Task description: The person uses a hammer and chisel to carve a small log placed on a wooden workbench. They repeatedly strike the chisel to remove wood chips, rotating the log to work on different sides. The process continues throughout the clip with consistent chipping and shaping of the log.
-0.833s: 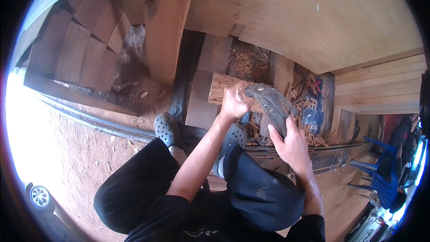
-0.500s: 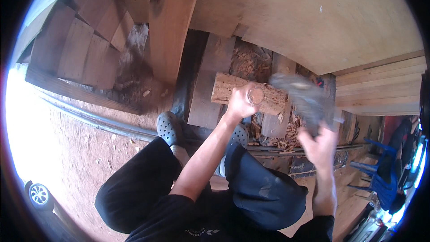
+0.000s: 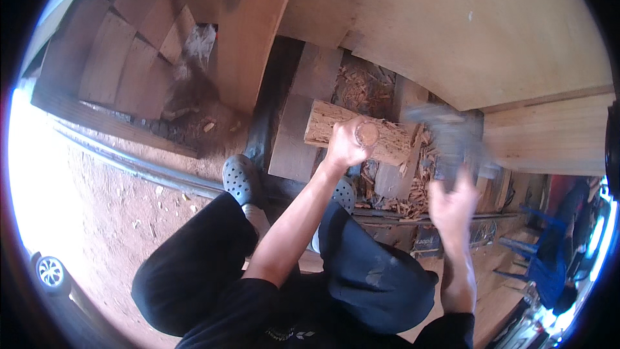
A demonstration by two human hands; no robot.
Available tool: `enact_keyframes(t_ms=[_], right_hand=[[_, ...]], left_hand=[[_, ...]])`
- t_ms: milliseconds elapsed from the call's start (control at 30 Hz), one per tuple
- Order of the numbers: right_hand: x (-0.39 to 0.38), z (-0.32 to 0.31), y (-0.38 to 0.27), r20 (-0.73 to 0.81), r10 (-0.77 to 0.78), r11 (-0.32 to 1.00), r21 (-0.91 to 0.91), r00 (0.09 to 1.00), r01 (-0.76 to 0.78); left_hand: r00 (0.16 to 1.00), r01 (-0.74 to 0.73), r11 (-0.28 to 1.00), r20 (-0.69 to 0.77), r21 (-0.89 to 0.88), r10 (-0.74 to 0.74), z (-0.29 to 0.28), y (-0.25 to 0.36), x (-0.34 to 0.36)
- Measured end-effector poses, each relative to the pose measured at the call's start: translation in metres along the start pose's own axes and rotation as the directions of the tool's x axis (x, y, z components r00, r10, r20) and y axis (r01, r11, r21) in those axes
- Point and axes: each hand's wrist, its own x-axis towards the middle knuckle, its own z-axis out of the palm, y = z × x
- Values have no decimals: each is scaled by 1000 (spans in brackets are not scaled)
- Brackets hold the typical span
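Note:
My left hand [image 3: 349, 143] is closed around an upright round wooden handle [image 3: 367, 134], whose flat end faces me; its lower part is hidden. Beneath that hand a roughly hewn block of wood [image 3: 326, 123] lies aslant, its right end splintered. To the right of the block, my right hand [image 3: 454, 199] is closed on a dark grey tool [image 3: 455, 139]. Motion smears this tool so much that its kind cannot be made out. Light wood chips [image 3: 420, 190] lie between the block and the tool.
Large wooden panels [image 3: 465, 26] lean across the far side. Stacked boards [image 3: 123, 71] stand at the left, and a metal rail [image 3: 129, 158] runs in front of them. My feet wear grey clogs [image 3: 240, 178] near the block. Blue plastic chairs [image 3: 542, 258] are at the right.
The blurred tool and my right hand have shifted slightly and remain smeared by motion. My left hand keeps its grip on the handle over the block. The whole view has tilted a little.

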Motion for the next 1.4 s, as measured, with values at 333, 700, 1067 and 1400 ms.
enact_keyframes(t_ms=[333, 700, 1067, 1400], right_hand=[[5, 19, -8, 432, 60, 922, -370, 900, 117], [1, -3, 2, -24, -238, 925, 300, 971, 234], [5, -46, -19, -215, 36, 755, 646, 976, 115], [-27, 11, 33, 115, 132, 980, 133, 985, -147]], left_hand=[[997, 34, 999, 67, -5, -33, 2, -11, -7], [989, 136, 990, 48, 29, -138, 3, -4, -1], [997, 82, 996, 2, 36, -82, 9, -11, -7], [999, 21, 994, 27, 105, -24, 15, -21, -20]])
